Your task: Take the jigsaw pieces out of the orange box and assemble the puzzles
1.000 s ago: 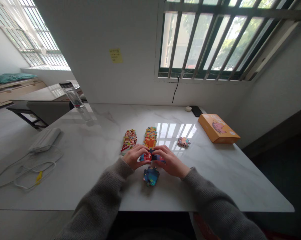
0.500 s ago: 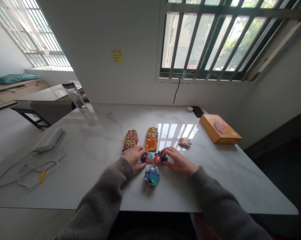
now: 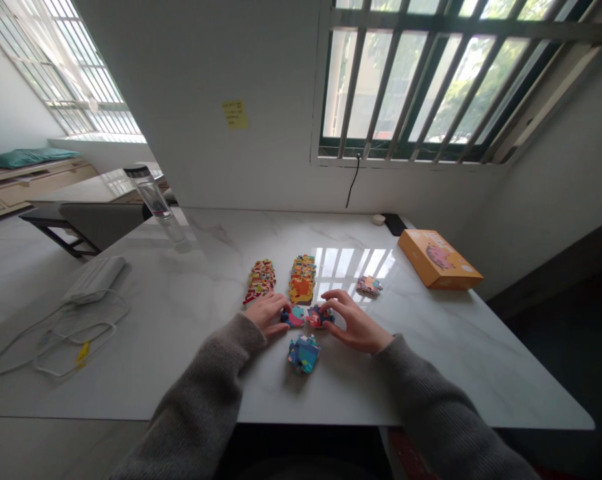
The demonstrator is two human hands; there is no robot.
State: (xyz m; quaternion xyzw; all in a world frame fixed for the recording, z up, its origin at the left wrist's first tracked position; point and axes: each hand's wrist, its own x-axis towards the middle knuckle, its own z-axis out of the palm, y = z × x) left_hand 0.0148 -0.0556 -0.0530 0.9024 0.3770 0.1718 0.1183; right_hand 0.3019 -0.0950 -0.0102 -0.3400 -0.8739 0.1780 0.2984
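Observation:
My left hand pinches a dark blue puzzle piece with a pink and teal picture between thumb and fingers. Facing it, my right hand has its thumb and fingers curved round the edge of a dark puzzle piece with a red picture. Both pieces lie on the table, close side by side; a narrow gap seems to part them. Nearer to me is a small pile of blue puzzle pieces. Beyond my hands stand a column of overlapping red-and-cream pieces and one of orange-yellow pieces.
A small stack of pinkish pieces lies to the right, short of an orange box. At the back are a black phone and a small white object. Leftward sit a glass bottle and a white device with cable.
My right hand's index finger has lifted and shifted slightly on its piece. Both pieces and my left hand stay nearly in place.

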